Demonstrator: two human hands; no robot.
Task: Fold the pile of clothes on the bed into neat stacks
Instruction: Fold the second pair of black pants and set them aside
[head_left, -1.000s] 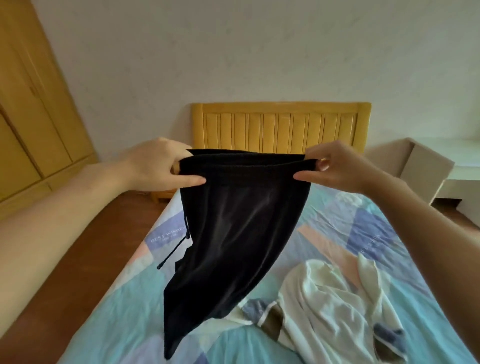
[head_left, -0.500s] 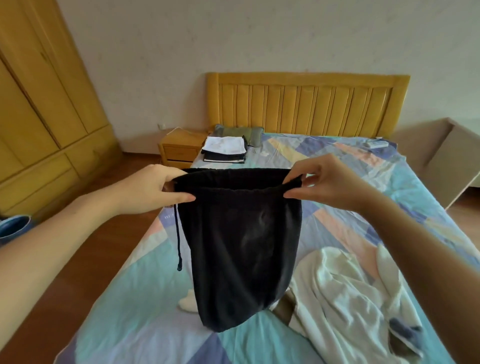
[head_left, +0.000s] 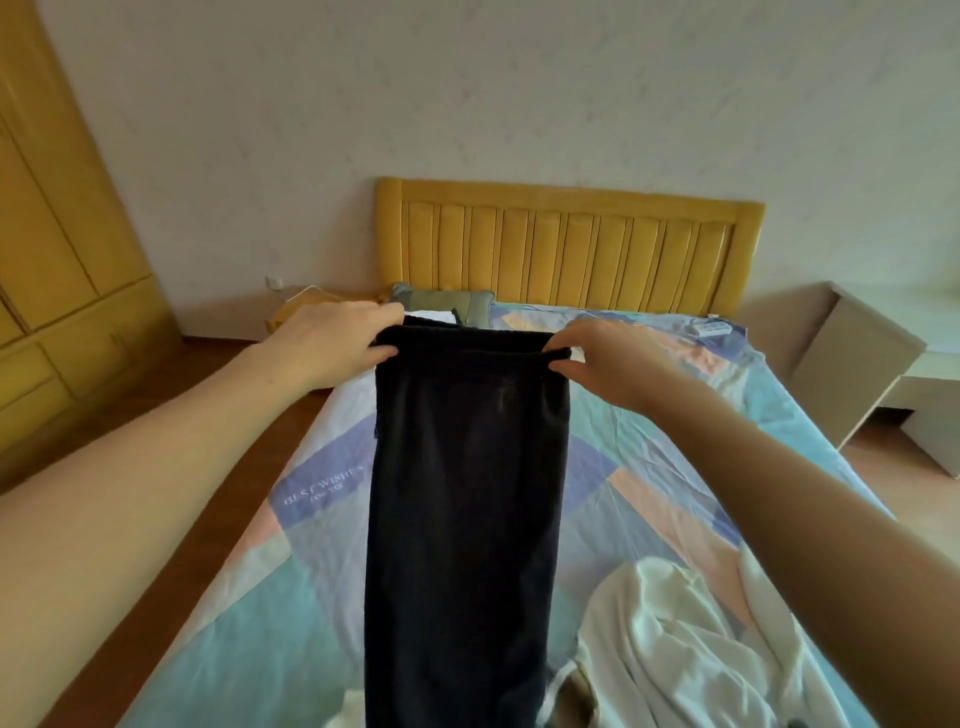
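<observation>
A pair of black pants (head_left: 462, 519) stretches lengthwise down the bed (head_left: 649, 457), waistband at the far end. My left hand (head_left: 332, 343) grips the waistband's left corner and my right hand (head_left: 602, 358) pinches its right corner. The legs run toward me and out of the frame's bottom edge. A crumpled cream garment (head_left: 675, 649) lies on the bed to the right of the pants, near me. A small folded stack (head_left: 431, 315) with a white piece on top peeks out behind the waistband, mostly hidden.
The yellow wooden headboard (head_left: 566, 244) stands at the far end, with a green pillow (head_left: 441, 301) in front of it. A wooden wardrobe (head_left: 57, 249) fills the left side. A grey cabinet (head_left: 852, 364) stands right of the bed. A small white object (head_left: 719, 328) lies near the headboard.
The pants hung in the air from both hands; now they are extended farther toward the headboard, lowered and stretched out long over the bed. Both hands keep their hold on the waistband.
</observation>
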